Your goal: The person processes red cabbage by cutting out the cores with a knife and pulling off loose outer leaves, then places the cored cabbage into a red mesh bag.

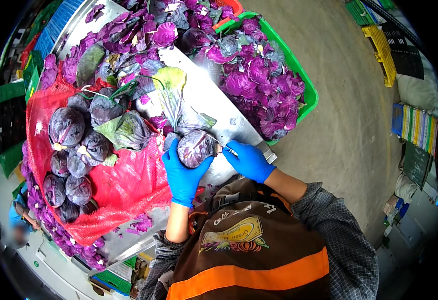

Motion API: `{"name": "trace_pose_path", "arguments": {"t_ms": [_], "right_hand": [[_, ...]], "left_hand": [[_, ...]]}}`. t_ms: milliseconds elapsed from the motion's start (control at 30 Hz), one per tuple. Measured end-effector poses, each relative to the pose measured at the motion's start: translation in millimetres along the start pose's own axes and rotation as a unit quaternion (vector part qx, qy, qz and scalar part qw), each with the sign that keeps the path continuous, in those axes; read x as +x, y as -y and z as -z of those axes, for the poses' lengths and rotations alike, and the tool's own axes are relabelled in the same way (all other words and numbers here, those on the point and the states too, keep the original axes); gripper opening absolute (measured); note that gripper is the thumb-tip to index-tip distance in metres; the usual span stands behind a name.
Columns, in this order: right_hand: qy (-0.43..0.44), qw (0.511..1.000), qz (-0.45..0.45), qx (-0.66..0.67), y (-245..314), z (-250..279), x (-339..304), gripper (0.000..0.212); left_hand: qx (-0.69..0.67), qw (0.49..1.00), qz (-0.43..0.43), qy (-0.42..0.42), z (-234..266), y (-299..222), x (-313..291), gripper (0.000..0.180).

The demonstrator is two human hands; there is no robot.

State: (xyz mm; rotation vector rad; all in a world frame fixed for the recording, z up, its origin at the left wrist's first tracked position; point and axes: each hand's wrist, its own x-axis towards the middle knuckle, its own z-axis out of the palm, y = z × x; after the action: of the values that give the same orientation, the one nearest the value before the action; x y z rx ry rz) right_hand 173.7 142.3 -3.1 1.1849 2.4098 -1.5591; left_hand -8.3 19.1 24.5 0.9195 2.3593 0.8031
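A red cabbage [196, 149] sits in my left hand [186, 175], whose blue-gloved fingers curl round its near side. My right hand [249, 160], also in a blue glove, is closed close to the cabbage's pale stem end [218, 148]; what its fingers grip is too small to make out. Both hands are over a metal table [224, 112]. Just beyond the held cabbage lies a large loose green-purple leaf [170, 92]. To the left, several whole red cabbages [67, 127] rest on an opened red mesh sack [124, 175].
A green crate [306, 82] full of purple leaves stands against the table's right side, with part of an orange-red basket [233, 7] behind it. Trimmed leaves [124, 35] heap on the far table. Another person [21, 215] is at far left. Concrete floor [349, 115] extends right.
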Motion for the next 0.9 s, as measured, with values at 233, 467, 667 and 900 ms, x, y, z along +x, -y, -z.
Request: {"name": "trace_pose_path", "arguments": {"t_ms": [233,467,667,900], "right_hand": [[-0.007,0.996,0.038,-0.077,11,10,-4,0.024],[0.001,0.98,0.069,-0.184,5,-7,-2,0.022],[0.006,0.972,0.06,-0.226,-9,-36,18,0.018],[-0.006,0.962,0.036,-0.272,-55,-72,42,0.015]], "left_hand": [[-0.069,0.998,0.01,-0.002,-13,23,-12,0.099],[-0.048,0.998,-0.034,-0.002,-13,21,-8,0.101],[-0.034,0.998,-0.056,-0.024,-16,23,-11,0.103],[-0.03,0.998,-0.055,-0.019,-22,18,-15,0.102]]}}
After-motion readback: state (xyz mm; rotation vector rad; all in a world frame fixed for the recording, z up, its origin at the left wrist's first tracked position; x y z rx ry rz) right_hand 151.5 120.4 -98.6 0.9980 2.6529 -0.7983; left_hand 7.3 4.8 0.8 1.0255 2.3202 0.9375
